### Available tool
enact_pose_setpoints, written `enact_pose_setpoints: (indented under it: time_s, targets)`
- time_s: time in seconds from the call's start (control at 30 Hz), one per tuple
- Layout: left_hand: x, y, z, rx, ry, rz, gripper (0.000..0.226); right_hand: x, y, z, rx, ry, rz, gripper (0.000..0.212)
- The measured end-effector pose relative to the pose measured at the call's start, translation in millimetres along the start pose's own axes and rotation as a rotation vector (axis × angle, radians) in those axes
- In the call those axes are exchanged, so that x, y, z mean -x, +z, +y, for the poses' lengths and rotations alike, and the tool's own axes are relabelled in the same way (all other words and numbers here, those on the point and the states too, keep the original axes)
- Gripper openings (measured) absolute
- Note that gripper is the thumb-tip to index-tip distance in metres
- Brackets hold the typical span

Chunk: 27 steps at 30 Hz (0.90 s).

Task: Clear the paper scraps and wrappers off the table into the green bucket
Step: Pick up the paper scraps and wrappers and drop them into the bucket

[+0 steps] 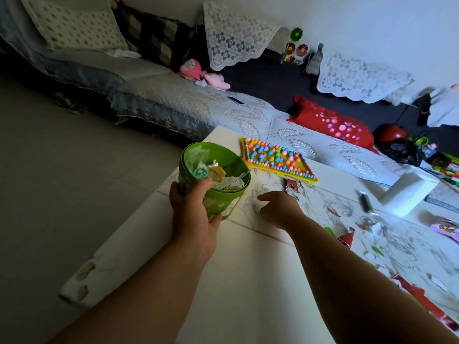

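Observation:
My left hand [196,209] grips the green bucket [223,194] by its side and rim, holding it over the left edge of the white table [248,269]. Crumpled paper and wrappers lie inside the bucket. My right hand [278,207] rests on the table just right of the bucket, fingers curled around a small white paper scrap [255,206]. A dark red wrapper [291,186] lies just beyond that hand. More wrappers and scraps [347,238] are scattered over the table's right side.
A yellow board with coloured beads [275,157] lies at the table's far edge. A white box [407,192] and a dark marker [365,201] sit at the right. A sofa with a red cushion [332,122] stands behind the table.

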State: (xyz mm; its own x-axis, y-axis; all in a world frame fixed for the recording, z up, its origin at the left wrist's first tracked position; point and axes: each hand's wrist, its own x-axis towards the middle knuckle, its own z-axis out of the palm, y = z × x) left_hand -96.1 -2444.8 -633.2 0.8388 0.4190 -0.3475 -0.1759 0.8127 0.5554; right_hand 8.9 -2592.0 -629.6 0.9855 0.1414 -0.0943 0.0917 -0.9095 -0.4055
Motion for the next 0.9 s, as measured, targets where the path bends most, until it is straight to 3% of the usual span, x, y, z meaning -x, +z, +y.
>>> enact_pose_setpoints:
  time_s: [0.13,0.27,0.4,0.47,0.57,0.67,0.77,0.9]
  targets:
    - [-1,-1,-1,-0.003,0.001,-0.002,0.084,-10,-12,-8,0.182,-0.069,-0.207,0.031]
    - [-2,-1,-1,-0.005,0.006,-0.007,0.083,-14,-14,-4,0.192,-0.041,-0.220,0.019]
    - [-1,1,-2,0.001,0.015,-0.003,0.073,-9,-6,5,0.044,-0.009,-0.103,0.008]
    - [0,1,-3,-0.003,0.019,0.001,0.069,-2,-4,12,-0.085,0.017,-0.034,0.013]
    - [2,2,-6,-0.028,0.023,-0.008,0.073,15,-8,13,-0.463,0.040,0.137,0.020]
    - [7,5,-10,-0.067,0.027,-0.041,0.082,32,-29,-5,-0.661,-0.069,0.347,0.025]
    - [12,9,-14,-0.095,0.013,-0.059,0.084,43,-51,-34,-0.598,-0.233,0.415,0.020]
    - [16,14,-24,-0.097,-0.024,-0.051,0.073,51,-61,-56,-0.300,-0.341,0.226,0.004]
